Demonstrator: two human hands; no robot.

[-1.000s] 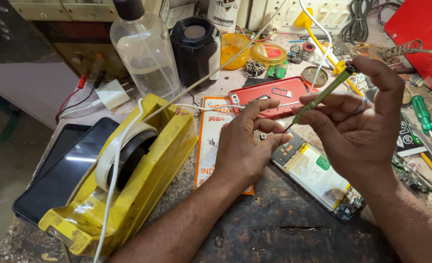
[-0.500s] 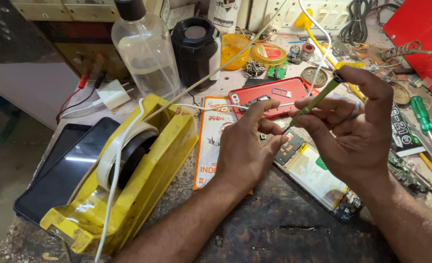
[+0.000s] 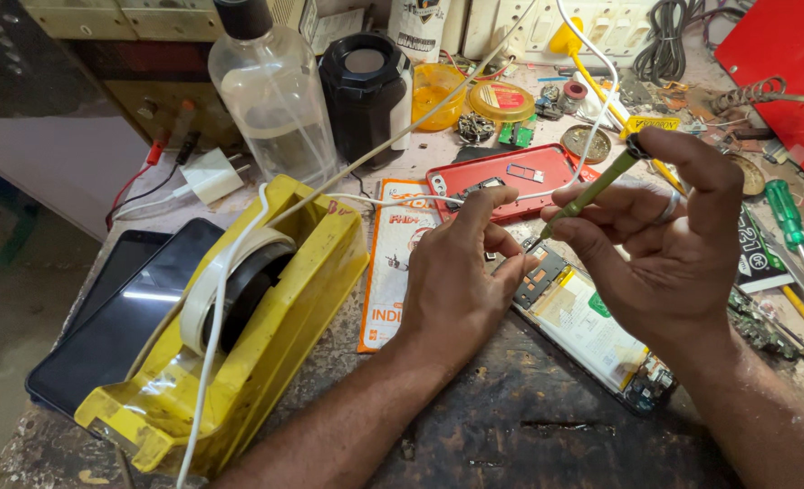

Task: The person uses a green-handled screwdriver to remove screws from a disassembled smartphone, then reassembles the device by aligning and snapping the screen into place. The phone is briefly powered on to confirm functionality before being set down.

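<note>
My right hand grips a slim olive-green screwdriver between thumb and fingers, its tip pointing down at the top end of an opened phone lying flat on the bench. A ring sits on one finger of that hand. My left hand rests on the phone's upper left corner, fingers curled, holding it steady. The phone's circuit board and pale battery are exposed. Where the tip meets the phone is hidden by my fingers.
A yellow tape dispenser with a white cable draped over it stands left. Two dark phones lie beyond it. A red phone back cover, clear bottle, black jar, orange leaflet and green-handled screwdriver surround the work.
Both hands have shifted slightly down and left over the opened phone. The screwdriver stays in my right hand at much the same angle.
</note>
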